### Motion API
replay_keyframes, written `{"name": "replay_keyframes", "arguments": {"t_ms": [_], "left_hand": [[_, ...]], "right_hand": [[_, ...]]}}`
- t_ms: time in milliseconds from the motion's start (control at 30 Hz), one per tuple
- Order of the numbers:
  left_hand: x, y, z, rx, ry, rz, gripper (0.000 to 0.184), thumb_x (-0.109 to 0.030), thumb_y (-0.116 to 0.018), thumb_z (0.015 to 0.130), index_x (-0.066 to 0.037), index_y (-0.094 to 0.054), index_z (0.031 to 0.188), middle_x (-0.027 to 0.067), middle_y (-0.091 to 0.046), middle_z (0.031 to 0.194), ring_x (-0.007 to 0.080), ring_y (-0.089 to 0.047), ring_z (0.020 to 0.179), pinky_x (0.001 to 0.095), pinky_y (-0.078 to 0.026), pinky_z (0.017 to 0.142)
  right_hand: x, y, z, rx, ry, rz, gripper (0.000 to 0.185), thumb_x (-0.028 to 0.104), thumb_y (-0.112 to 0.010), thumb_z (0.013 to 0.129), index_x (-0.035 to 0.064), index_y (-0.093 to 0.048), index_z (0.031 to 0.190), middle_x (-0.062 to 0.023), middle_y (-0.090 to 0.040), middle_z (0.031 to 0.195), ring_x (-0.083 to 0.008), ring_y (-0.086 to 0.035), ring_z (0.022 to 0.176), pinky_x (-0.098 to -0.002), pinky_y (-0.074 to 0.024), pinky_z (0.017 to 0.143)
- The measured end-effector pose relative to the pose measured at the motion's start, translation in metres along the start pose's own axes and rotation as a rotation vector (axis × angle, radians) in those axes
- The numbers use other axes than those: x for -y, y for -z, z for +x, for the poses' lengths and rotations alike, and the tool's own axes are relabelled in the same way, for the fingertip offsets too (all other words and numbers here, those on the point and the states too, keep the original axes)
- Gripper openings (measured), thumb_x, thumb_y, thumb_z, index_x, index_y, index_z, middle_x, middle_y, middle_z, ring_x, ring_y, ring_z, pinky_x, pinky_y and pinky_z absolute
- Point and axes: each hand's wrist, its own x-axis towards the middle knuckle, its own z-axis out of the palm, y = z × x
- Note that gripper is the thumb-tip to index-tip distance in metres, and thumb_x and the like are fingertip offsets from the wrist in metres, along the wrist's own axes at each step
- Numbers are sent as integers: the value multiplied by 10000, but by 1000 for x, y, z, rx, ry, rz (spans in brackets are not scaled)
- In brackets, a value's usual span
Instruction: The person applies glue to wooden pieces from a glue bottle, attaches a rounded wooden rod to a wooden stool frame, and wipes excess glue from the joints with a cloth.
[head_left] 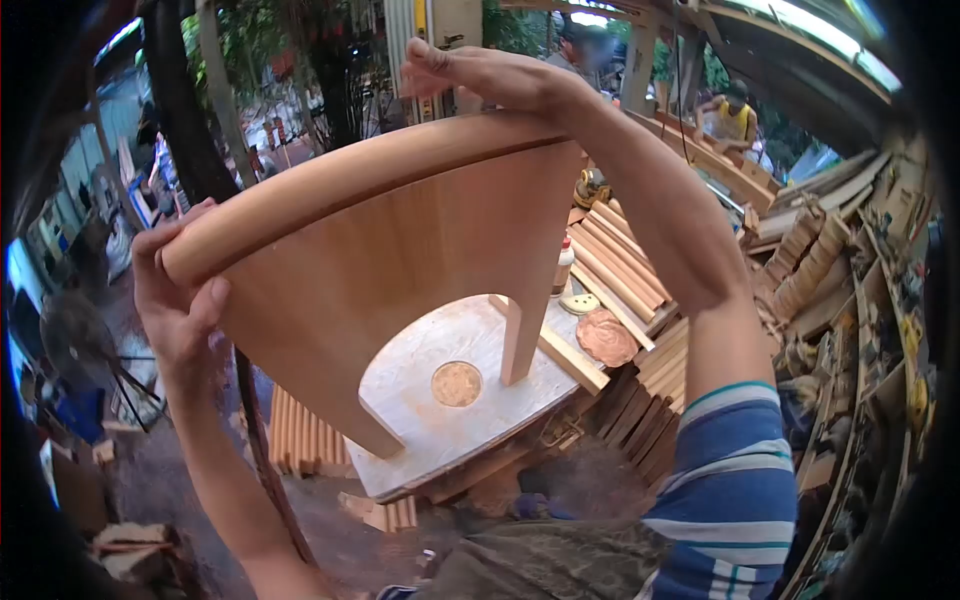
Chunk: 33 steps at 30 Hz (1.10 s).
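Observation:
A smooth wooden panel (400, 230) stands upright in front of me, with an arched cut-out at its lower edge and two legs resting on a white worktop (470, 425). A thick rounded rail (370, 165) runs along its top. My left hand (182, 290) is wrapped around the rail's left end, thumb on the near side. Over the rail's right end lies my right hand (490, 78), fingers stretched out and pointing left. The heel of that hand seems to touch the rail; its palm is hidden. Through the arch a round tan inset (456, 384) shows in the worktop.
Right of the panel are a glue bottle (562, 268), a reddish wooden disc (606, 338) and stacked round rods (615, 265). More rods (300, 430) lie below left. A fan (85, 345) stands at left. A person in a yellow top (735, 122) works farther back.

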Motion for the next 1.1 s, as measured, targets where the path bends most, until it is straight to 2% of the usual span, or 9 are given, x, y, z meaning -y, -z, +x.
{"name": "replay_keyframes", "arguments": {"t_ms": [33, 100, 233, 333, 433, 600, 767, 900, 1100], "left_hand": [[0, 2, 1, -8, 18, -3, 617, -78, -793, 767, -82, -484, 1302, 203, -551, 1359, 294, -511, 1305, 450, -372, 1137], [-2, 7, 5, -1, 26, 108, 591, -97, -795, 769, -59, -502, 1282, 195, -557, 1350, 301, -531, 1281, 436, -408, 1109], [-26, -4, 2, -18, 80, 269, 730, -161, -867, 696, -50, -508, 1323, 126, -614, 1289, 216, -575, 1193, 373, -425, 1063], [-44, 5, -23, -92, 57, 397, 997, -321, -888, 703, -107, -352, 1516, 125, -524, 1447, 250, -473, 1349, 427, -361, 1108], [-31, 22, -83, -400, 71, 132, 902, -425, -724, 873, -68, -258, 1558, 160, -453, 1502, 281, -416, 1393, 448, -311, 1142], [68, 56, -298, -969, 601, 214, 715, -469, -440, 1038, -50, -215, 1571, 179, -363, 1563, 303, -344, 1450, 433, -286, 1158], [179, 9, -564, -1108, 1183, 27, 767, -586, -466, 1001, 39, -415, 1442, 152, -427, 1505, 266, -419, 1380, 397, -366, 1089], [218, -49, -579, -1135, 1424, -235, 773, -574, -511, 986, 39, -407, 1445, 168, -424, 1502, 285, -414, 1380, 416, -369, 1077], [248, -38, -572, -952, 1534, -303, 750, -552, -522, 988, 26, -401, 1451, 182, -440, 1475, 295, -442, 1334, 424, -409, 1006]], "right_hand": [[-3, 6, 7, 11, 16, 8, 968, 793, -263, 935, -36, -661, 1239, -234, -625, 1279, -278, -577, 1225, -422, -410, 1078], [1, 10, 15, 400, -328, 43, 1033, 849, -298, 880, 15, -453, 1470, -217, -510, 1453, -341, -432, 1396, -464, -313, 1160], [-1, 4, 6, 162, -184, 68, 894, 732, -320, 965, -8, -478, 1441, -213, -568, 1390, -304, -513, 1318, -441, -371, 1112], [7, 10, -2, 152, -86, 134, 745, 610, -411, 1006, -32, -559, 1353, -174, -650, 1247, -241, -592, 1165, -360, -410, 1037], [7, 12, 1, 183, 34, 29, 702, 573, -380, 1032, -23, -564, 1353, -164, -659, 1209, -241, -612, 1129, -359, -422, 1021], [23, 7, -6, 184, 12, 85, 703, 580, -339, 1043, -7, -575, 1350, -164, -681, 1167, -249, -648, 1058, -378, -446, 1001], [14, 4, 4, 210, -8, 109, 741, 613, -321, 1034, -2, -560, 1372, -152, -689, 1154, -237, -642, 1045, -384, -453, 996], [7, 9, 4, 243, -34, 111, 759, 638, -315, 1026, 17, -547, 1397, -103, -680, 1138, -205, -629, 1057, -371, -455, 1005], [4, 10, -2, 179, -48, -40, 653, 522, -453, 998, 38, -514, 1431, -140, -666, 1270, -238, -602, 1194, -359, -427, 1060]]}}
